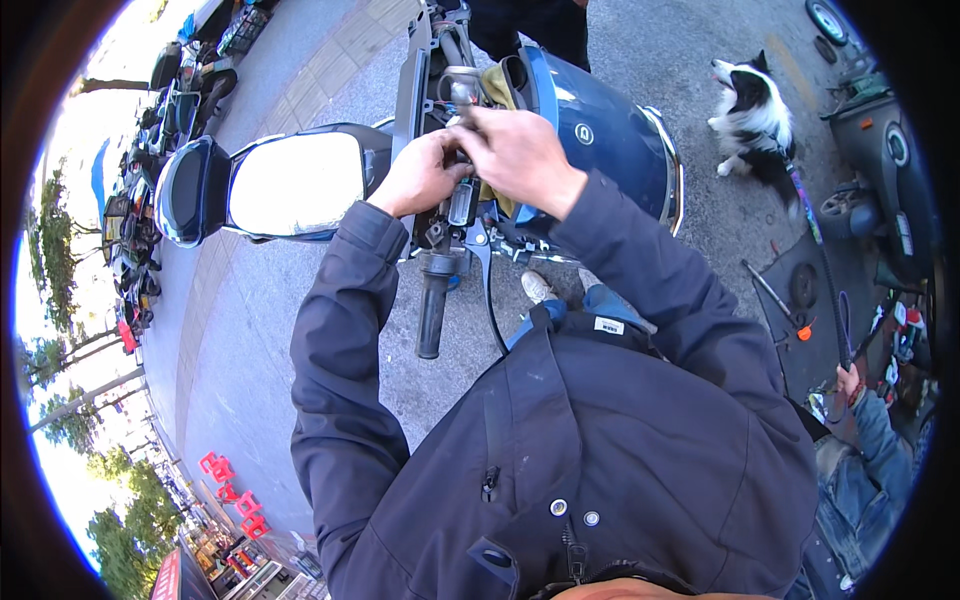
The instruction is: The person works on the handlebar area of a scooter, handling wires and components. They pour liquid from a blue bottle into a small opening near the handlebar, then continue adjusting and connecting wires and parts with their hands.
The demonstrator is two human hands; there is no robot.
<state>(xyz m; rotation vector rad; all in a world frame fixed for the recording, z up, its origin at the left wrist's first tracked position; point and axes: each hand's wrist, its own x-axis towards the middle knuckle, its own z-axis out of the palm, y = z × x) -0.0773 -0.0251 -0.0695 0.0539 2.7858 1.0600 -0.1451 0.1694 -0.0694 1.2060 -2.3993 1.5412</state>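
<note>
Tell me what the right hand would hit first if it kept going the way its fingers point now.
The right hand points left toward the left hand, both on the scooter's handlebar controls. It would likely meet the left hand's fingers first; depth is hard to judge.

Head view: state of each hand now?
Left hand: closed on the scooter handlebar.
Right hand: closed around a small part at the handlebar; cannot tell what.

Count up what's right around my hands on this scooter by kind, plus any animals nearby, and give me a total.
Hands: 2, left hand and right hand, both on the handlebar controls
Mirror: 1
Grip: 1
Brake lever: 1
Blue fairing: 1
Dog: 1
Total: 7
</note>
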